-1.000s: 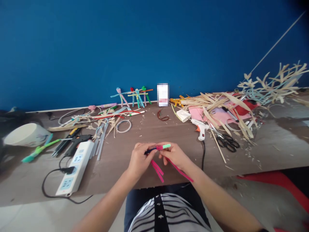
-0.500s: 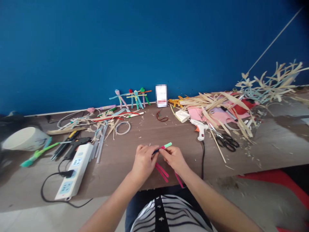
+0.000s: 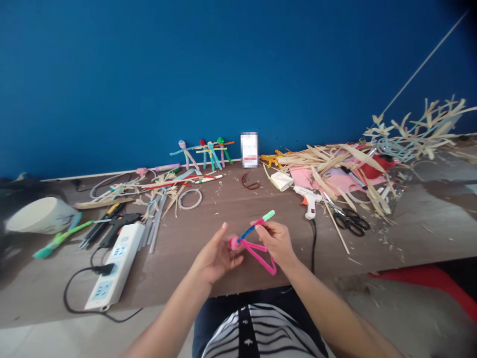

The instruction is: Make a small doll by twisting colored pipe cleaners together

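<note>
A pipe-cleaner figure [image 3: 258,253] hangs over the front of the table. It has a pink ball-shaped end [image 3: 234,242], long bent pink strands and a blue-wrapped arm with a pale green tip [image 3: 269,216]. My right hand [image 3: 276,243] pinches the blue and pink arm just below that tip. Around the ball end, my left hand [image 3: 216,253] is spread with thumb and fingers apart; whether a fingertip touches the ball is hard to tell.
Several finished pipe-cleaner figures [image 3: 211,155] lean against the blue wall. To the right lie a white glue gun [image 3: 310,201], black-handled scissors [image 3: 350,221] and a heap of husk strips [image 3: 328,156]. On the left are a power strip [image 3: 115,268], a dark glue gun [image 3: 119,226] and a white bowl [image 3: 40,215].
My left hand has let go of the blue part and moved left and down, opening. The pink ball end now shows, and my right hand has shifted slightly right with the figure.
</note>
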`<act>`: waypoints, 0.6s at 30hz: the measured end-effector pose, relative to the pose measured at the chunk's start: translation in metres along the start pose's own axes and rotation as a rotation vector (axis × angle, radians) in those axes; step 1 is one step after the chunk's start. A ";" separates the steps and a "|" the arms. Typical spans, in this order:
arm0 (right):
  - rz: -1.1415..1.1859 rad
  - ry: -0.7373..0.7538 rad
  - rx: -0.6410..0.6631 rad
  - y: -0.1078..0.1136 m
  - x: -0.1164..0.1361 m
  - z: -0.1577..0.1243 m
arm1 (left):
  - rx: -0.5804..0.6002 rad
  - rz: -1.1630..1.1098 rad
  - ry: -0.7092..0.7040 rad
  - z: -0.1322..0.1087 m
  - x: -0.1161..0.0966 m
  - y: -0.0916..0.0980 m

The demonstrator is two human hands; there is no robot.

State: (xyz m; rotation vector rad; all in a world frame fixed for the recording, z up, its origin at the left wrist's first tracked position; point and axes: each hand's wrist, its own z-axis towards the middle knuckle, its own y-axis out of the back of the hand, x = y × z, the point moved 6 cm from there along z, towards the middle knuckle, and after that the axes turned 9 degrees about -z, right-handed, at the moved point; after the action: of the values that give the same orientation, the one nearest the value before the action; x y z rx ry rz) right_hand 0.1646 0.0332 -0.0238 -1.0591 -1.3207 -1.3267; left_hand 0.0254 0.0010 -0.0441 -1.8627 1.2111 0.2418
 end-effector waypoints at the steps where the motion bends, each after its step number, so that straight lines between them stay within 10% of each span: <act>1: -0.014 0.011 -0.016 0.001 0.001 0.000 | 0.053 -0.084 0.110 -0.002 0.009 -0.006; 6: -0.048 0.112 -0.030 0.004 0.006 -0.001 | 0.186 -0.448 0.349 -0.013 0.035 -0.031; 18: -0.027 0.076 0.078 -0.002 0.001 -0.002 | -0.037 -0.433 -0.083 0.000 0.017 -0.030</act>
State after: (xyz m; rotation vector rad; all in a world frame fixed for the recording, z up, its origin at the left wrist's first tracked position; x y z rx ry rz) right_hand 0.1622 0.0306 -0.0234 -0.9319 -1.3228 -1.3118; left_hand 0.0589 -0.0057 -0.0369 -2.0722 0.7268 0.1004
